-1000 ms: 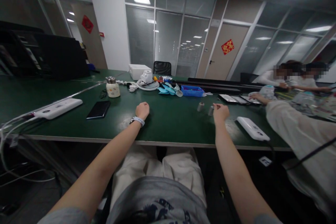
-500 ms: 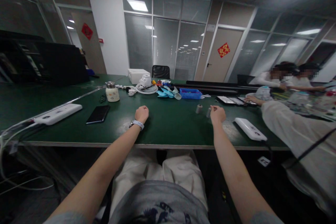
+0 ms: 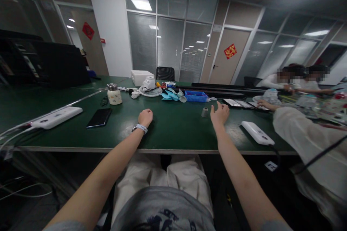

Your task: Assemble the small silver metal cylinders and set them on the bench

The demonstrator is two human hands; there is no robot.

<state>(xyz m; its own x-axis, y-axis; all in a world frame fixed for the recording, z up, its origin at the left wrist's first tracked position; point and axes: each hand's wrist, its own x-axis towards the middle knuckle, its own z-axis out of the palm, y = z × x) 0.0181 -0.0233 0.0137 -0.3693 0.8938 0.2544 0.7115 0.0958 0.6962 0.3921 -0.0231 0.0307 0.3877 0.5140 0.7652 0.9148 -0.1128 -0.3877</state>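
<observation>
My left hand (image 3: pixel 145 117) is closed in a loose fist on the green table, a light-banded watch (image 3: pixel 140 127) on its wrist. Nothing shows in it. My right hand (image 3: pixel 220 114) is open, its thumb and index finger spread apart and pointing away from me. Just left of those fingers, a small grey metal-looking cylinder (image 3: pixel 205 112) stands upright, apart from the hand. A second such cylinder cannot be seen now; the right hand covers the spot where it stood.
A phone (image 3: pixel 99 117), a patterned flask (image 3: pixel 114 94) and a white power strip (image 3: pixel 56 117) lie to the left. Further back are a white fan (image 3: pixel 150 91), light-blue pieces (image 3: pixel 171 95) and a blue tray (image 3: pixel 196 96). Another white strip (image 3: pixel 257 133) and a co-worker's sleeve (image 3: pixel 300 124) are right.
My right hand has let go of the second cylinder. Its fingers have opened and shifted slightly left, toward the other cylinder. The left hand stays as it was.
</observation>
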